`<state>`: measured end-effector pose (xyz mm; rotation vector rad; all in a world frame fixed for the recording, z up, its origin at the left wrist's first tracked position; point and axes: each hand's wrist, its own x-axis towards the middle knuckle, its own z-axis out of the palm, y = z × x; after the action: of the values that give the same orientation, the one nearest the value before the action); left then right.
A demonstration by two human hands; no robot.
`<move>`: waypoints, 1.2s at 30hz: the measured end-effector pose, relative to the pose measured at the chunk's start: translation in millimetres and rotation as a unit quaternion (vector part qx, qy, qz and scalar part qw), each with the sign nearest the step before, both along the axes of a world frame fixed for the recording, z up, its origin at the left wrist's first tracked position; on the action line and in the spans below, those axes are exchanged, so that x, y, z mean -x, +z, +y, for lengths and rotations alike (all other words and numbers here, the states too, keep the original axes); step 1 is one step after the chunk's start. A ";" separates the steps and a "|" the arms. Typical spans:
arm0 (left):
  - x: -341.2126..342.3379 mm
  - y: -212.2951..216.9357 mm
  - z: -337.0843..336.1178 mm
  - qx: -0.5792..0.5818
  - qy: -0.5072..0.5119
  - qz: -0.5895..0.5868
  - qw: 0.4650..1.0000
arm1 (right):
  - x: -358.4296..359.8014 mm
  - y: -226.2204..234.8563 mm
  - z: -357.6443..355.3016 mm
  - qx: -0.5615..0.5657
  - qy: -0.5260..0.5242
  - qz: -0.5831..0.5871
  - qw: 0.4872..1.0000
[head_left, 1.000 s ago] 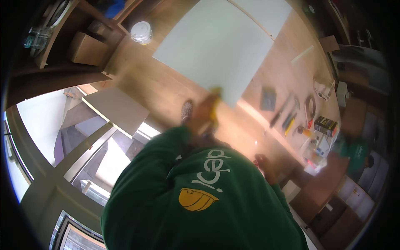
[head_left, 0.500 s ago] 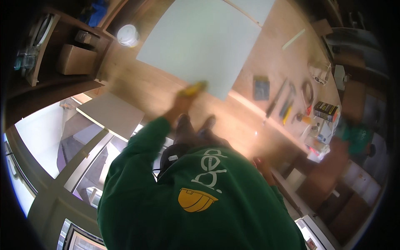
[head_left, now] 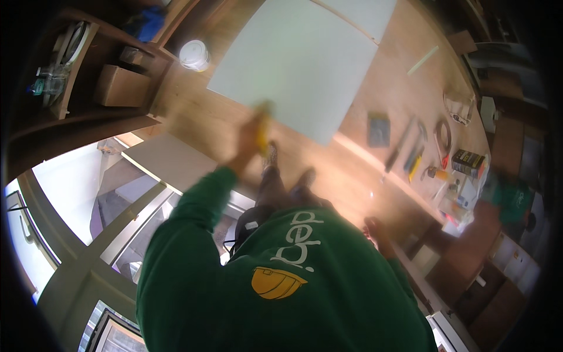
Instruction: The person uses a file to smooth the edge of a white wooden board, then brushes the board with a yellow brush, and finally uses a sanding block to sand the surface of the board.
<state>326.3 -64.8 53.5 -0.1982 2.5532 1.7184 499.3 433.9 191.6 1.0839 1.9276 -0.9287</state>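
Observation:
My left hand (head_left: 249, 136) is closed around a yellow-handled tool (head_left: 263, 136), reaching just short of the near edge of a large white panel (head_left: 299, 64). Motion blurs the tool, and its dark tip points away from me, over the panel edge. I cannot make out its exact kind. Low at my right side hangs my right hand (head_left: 372, 230), partly lit and blurred beside my green sweatshirt. Its fingers are too unclear to read. The panel lies flat on a light wooden surface (head_left: 375, 88).
A white bucket (head_left: 194, 55) stands left of the panel. To the right lie a dark square pad (head_left: 378, 129), several long hand tools, a tape roll (head_left: 443, 136) and a black box (head_left: 468, 162). Shelves with a cardboard box (head_left: 121, 86) rise at left. Another person's green sleeve (head_left: 509, 199) shows at right.
My left hand has drawn a little left, and the yellow-handled tool has turned from pointing right to pointing away from me. The whole view has shifted slightly.

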 end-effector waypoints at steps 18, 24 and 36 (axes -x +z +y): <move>-20.5 49.0 181.4 0.132 -0.391 0.252 0.875 | 102.1 -5.6 -128.4 0.336 -0.155 0.012 0.929; -2.6 -52.5 91.1 0.223 -0.351 0.178 0.892 | 91.8 5.4 -90.9 0.307 -0.140 0.037 0.941; 36.8 -48.6 -110.8 0.533 -0.228 -0.032 0.814 | 5.9 9.1 -2.8 0.064 -0.104 0.047 0.991</move>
<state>289.5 -175.6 5.0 0.2967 2.8396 0.0110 493.3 431.1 200.6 1.2012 1.8254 -1.2202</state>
